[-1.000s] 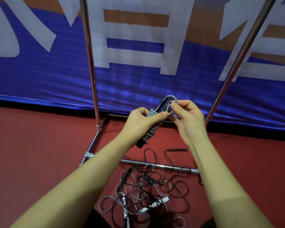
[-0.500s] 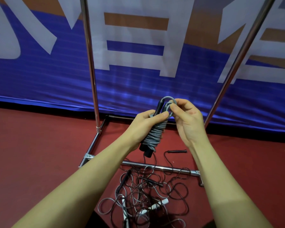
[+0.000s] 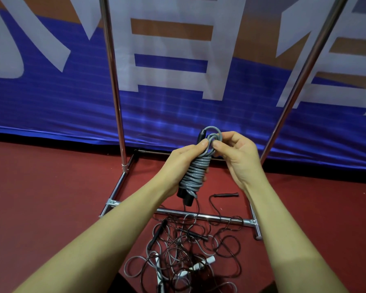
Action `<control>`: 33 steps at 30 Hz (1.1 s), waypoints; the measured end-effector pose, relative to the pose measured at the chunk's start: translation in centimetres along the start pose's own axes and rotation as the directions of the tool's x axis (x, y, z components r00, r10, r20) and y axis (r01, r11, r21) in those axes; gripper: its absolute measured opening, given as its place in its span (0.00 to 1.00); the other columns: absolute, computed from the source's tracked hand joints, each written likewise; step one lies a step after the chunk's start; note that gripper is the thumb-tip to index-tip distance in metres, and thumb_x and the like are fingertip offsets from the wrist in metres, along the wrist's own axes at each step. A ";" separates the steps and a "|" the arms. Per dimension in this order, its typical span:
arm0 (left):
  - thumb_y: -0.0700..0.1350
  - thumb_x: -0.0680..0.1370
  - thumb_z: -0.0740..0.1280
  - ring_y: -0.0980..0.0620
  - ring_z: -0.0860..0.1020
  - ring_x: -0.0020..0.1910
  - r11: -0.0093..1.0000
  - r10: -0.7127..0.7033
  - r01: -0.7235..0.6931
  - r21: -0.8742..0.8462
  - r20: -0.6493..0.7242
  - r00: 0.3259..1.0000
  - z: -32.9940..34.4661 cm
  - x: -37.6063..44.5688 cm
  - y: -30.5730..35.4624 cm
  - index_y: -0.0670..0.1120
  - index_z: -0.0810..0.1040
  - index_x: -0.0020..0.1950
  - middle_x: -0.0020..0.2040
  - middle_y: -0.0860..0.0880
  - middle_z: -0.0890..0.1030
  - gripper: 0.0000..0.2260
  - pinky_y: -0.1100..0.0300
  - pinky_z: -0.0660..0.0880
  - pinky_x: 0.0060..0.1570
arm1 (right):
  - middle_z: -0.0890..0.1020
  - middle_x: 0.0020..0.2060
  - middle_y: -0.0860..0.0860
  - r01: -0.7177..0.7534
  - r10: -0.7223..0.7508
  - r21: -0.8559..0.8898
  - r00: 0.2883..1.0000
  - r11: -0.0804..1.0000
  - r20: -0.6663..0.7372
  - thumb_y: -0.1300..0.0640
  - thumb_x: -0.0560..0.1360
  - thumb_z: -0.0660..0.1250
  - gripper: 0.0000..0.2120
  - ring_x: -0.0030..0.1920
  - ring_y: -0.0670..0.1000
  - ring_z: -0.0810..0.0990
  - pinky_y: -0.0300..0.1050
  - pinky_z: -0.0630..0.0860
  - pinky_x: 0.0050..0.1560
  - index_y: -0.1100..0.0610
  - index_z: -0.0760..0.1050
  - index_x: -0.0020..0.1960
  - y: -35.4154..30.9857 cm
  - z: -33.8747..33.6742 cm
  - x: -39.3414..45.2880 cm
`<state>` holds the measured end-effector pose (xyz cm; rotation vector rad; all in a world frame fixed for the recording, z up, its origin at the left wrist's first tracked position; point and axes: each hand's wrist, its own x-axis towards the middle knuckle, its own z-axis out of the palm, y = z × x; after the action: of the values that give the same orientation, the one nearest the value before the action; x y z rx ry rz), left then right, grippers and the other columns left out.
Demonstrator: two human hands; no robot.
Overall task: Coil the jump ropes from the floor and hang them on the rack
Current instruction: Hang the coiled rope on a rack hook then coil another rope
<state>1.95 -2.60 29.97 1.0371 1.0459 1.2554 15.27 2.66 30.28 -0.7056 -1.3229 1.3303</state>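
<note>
The left hand (image 3: 179, 166) has its grip wrapped round the coiled grey jump rope (image 3: 195, 172), held upright in front of the rack (image 3: 114, 102), black handles poking out below. The right hand (image 3: 239, 157) pinches the loop at the coil's top between thumb and fingertips. Near, on the red floor (image 3: 51, 197), the other jump ropes (image 3: 184, 250) lie tangled across the rack's base bar.

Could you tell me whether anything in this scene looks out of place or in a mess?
Yes: a tangle of jump ropes lies in a heap on the red floor, some loops draped over the rack's base bar. The grey rope, gripped by the left hand and pinched by the right hand, is neatly wound.
</note>
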 end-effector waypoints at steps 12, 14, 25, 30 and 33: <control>0.51 0.73 0.69 0.47 0.73 0.21 0.998 0.040 -0.044 -0.046 -0.089 0.995 0.4 0.5 0.0 0.38 0.75 0.43 0.28 0.41 0.75 0.16 0.63 0.71 0.23 | 0.83 0.36 0.52 -0.085 0.066 0.340 0.996 0.936 0.068 0.64 0.68 0.66 0.02 0.39 0.48 0.82 0.39 0.78 0.46 0.61 0.76 0.41 -0.9 0.0 -0.4; 0.49 0.74 0.70 0.48 0.73 0.21 0.999 0.044 -0.048 -0.023 -0.125 0.991 0.4 0.6 -0.1 0.38 0.74 0.40 0.28 0.42 0.75 0.14 0.63 0.71 0.22 | 0.82 0.34 0.52 -0.090 0.081 0.307 0.996 0.948 0.042 0.62 0.68 0.67 0.03 0.38 0.48 0.81 0.40 0.78 0.46 0.61 0.74 0.40 -0.8 0.1 -0.4; 0.49 0.73 0.72 0.48 0.72 0.24 0.995 0.084 -0.075 0.065 -0.147 0.986 0.3 0.4 -0.3 0.40 0.73 0.38 0.28 0.44 0.72 0.14 0.60 0.71 0.26 | 0.83 0.34 0.53 -0.175 0.168 0.296 0.985 0.939 0.048 0.67 0.65 0.66 0.05 0.36 0.48 0.82 0.41 0.80 0.44 0.61 0.74 0.42 -1.1 -0.3 -0.4; 0.54 0.70 0.75 0.47 0.73 0.25 0.988 0.073 -0.044 0.147 -0.199 0.977 0.2 0.4 -0.2 0.42 0.73 0.35 0.28 0.44 0.73 0.18 0.55 0.72 0.29 | 0.84 0.35 0.54 -0.175 0.172 0.229 0.985 0.957 0.034 0.70 0.70 0.65 0.05 0.37 0.50 0.83 0.42 0.80 0.43 0.63 0.75 0.43 -1.1 -0.3 -0.6; 0.64 0.59 0.73 0.46 0.75 0.30 0.954 0.095 -0.012 0.300 -0.263 0.960 0.1 0.6 -0.2 0.45 0.73 0.33 0.29 0.45 0.74 0.23 0.46 0.74 0.35 | 0.83 0.33 0.55 -0.182 0.188 0.219 0.982 0.959 -0.010 0.73 0.71 0.63 0.08 0.34 0.50 0.82 0.42 0.80 0.40 0.62 0.74 0.40 -0.8 0.1 -0.6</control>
<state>2.11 -2.00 29.74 1.1437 1.4636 1.3404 15.58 1.87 30.90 -0.7073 -1.0862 1.5816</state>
